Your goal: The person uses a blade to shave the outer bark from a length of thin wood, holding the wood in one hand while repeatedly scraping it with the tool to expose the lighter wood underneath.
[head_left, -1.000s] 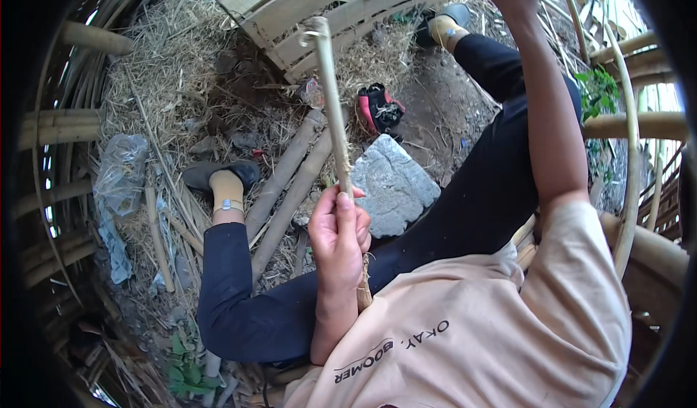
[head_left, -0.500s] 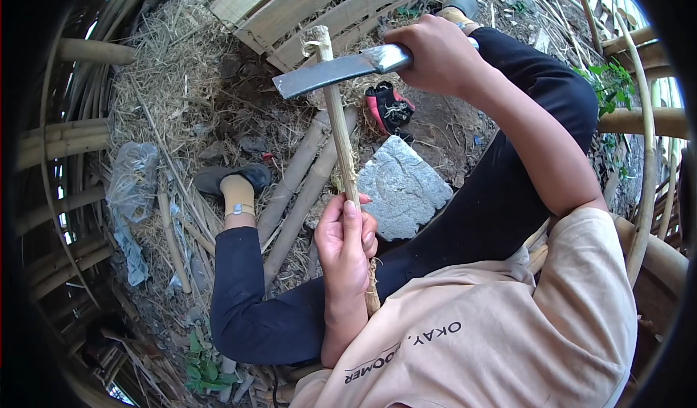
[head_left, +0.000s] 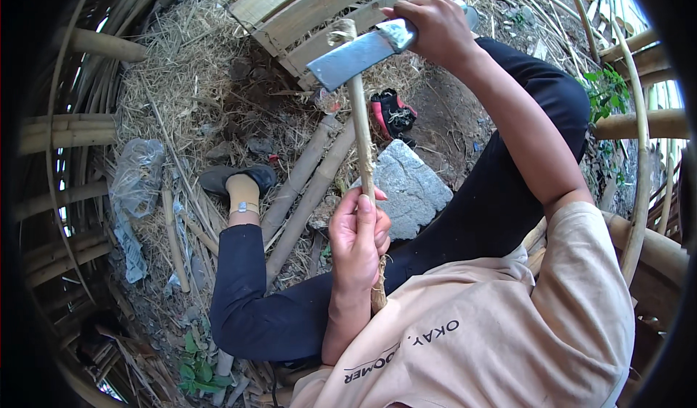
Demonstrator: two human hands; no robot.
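Note:
My left hand (head_left: 357, 235) is closed around the lower part of a wooden stick (head_left: 361, 121), which stands nearly upright with its low end by my shirt. Its bark looks rough and frayed near my grip, and a pale curl of shaving hangs at its top. My right hand (head_left: 440, 30) grips the handle of a broad-bladed machete (head_left: 351, 59), whose handle end shows past my fist. The blade lies across the stick's upper part and hides a stretch of it; whether the edge touches the wood I cannot tell.
A flat grey stone (head_left: 408, 189) lies between my legs, near a red and black glove-like item (head_left: 393, 113). Two bamboo poles (head_left: 303, 179) rest on the ground by my left shoe (head_left: 238, 181). Beyond stands a slatted wooden crate (head_left: 290, 17); a clear plastic bag (head_left: 138, 176) lies left.
The stick and my left hand have shifted slightly to the right. My right hand has moved the machete right and a little upward, and the blade is tilted more steeply.

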